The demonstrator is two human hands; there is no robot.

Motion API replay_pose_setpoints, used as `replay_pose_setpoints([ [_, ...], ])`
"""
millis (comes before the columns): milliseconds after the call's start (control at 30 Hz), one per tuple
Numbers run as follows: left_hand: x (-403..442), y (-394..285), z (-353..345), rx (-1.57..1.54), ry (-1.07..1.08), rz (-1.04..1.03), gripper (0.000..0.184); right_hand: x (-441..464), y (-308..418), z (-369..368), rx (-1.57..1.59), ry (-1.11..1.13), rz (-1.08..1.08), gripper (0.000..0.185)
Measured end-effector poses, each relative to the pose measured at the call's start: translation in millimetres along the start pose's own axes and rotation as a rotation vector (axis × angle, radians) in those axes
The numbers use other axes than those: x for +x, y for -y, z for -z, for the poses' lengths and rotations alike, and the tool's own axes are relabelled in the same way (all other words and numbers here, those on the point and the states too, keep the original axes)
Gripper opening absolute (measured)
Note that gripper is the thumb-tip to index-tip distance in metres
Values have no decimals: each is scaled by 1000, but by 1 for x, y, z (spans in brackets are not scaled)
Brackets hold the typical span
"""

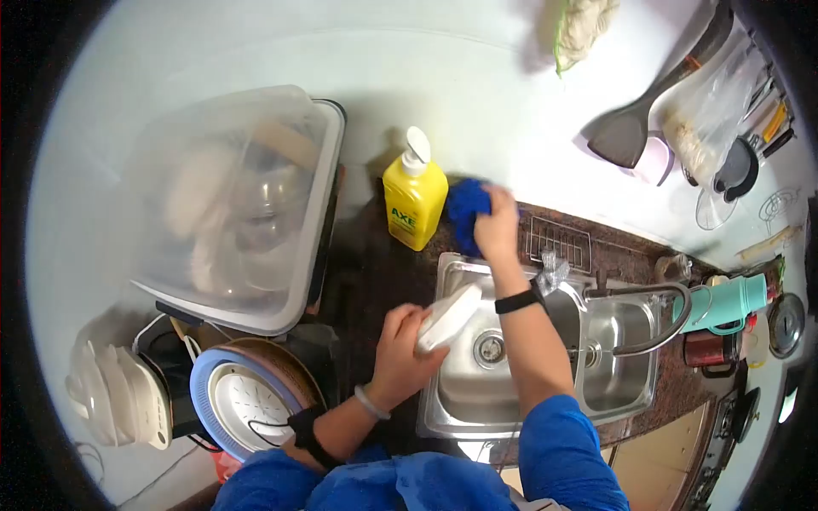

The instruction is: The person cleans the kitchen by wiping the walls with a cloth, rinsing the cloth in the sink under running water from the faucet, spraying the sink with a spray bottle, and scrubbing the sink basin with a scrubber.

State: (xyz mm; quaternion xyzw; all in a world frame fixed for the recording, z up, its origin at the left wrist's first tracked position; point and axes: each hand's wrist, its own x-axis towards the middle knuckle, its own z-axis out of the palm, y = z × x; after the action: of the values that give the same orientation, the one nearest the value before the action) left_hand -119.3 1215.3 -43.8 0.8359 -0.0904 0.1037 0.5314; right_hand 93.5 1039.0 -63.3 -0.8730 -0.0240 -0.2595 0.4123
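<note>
My left hand (404,358) is closed around a white dish (452,318), which is tilted on its side over the near edge of the sink (460,397). My right hand (498,226) reaches past the sink to a blue cloth (466,204) by the wall. Its fingers are curled at the cloth's right side, slightly blurred, and seem to grip it. A yellow pump bottle of dish soap (415,198) stands upright just left of the cloth.
A large lidded plastic bin (230,213) fills the left. Below it are a blue-rimmed basket (209,387) and stacked white containers (128,396). A curved faucet (673,319) crosses the right basin. A wire rack (560,243), a teal thermos (733,302) and a hanging spatula (620,136) are farther right.
</note>
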Motion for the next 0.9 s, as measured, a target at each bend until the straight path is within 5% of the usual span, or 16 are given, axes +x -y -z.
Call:
replay_pose_setpoints([
  [67, -7, -4, 10, -77, 35, 92, 56, 39, 57, 32, 50, -163, 277, 50],
  [167, -18, -15, 24, 84, 14, -32, 57, 97, 123, 55, -17, -403, 686, 66],
  [233, -20, -11, 28, 19, -29, -26, 59, 122, 140, 46, -227, -403, 759, 73],
  [367, -14, -9, 39, 137, -15, -116, 60, 100, 61, -13, -695, -37, 602, 63],
  [467, -15, -4, 41, 131, -11, -119, 59, 54, 12, -29, -583, -21, 646, 52],
  [500, -12, -4, 41, 131, 1, -119, 59, 42, -3, -30, -577, 52, 619, 64],
  [600, -14, -1, 37, 67, 14, -74, 64, 9, -41, -31, -659, 76, 564, 61],
  [667, -8, -10, 40, 51, -34, -95, 62, -11, -57, -31, -632, 116, 152, 47],
  [800, 4, -23, 51, 103, -156, -188, 56, -25, -69, -34, -546, 22, -116, 36],
  [900, 14, -23, 52, 35, -191, -135, 57, -47, -64, -28, -655, 208, -403, 29],
])
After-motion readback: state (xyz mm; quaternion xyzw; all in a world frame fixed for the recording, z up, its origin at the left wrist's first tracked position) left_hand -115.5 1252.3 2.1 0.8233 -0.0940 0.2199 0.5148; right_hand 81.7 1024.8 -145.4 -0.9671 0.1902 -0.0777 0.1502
